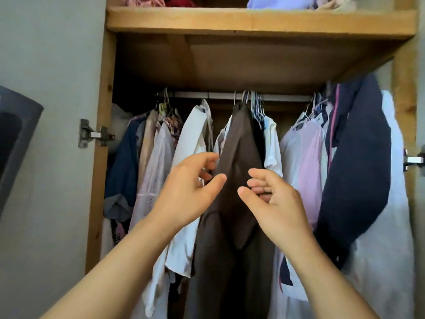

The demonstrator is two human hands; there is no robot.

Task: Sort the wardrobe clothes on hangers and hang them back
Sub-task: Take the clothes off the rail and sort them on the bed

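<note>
While both hands are up in front of the wardrobe, neither is actually gripping anything: the left hand (192, 187) has its fingers loosely curled with the thumb apart, fingertips right at the left edge of the dark brown garment (236, 180), and I can't tell if they touch it. The right hand (273, 203) is the same deal, relaxed curl, thumb sticking out, hovering in front of the brown fabric's right side and holding nothing. That brown piece hangs dead centre on the rail (220, 95), long and plain, folded over itself lower down. White shirts (193, 137) hang just left of it, a pale pink top (308, 153) to the right, and a navy jacket (363, 157) is draped far right.
</note>
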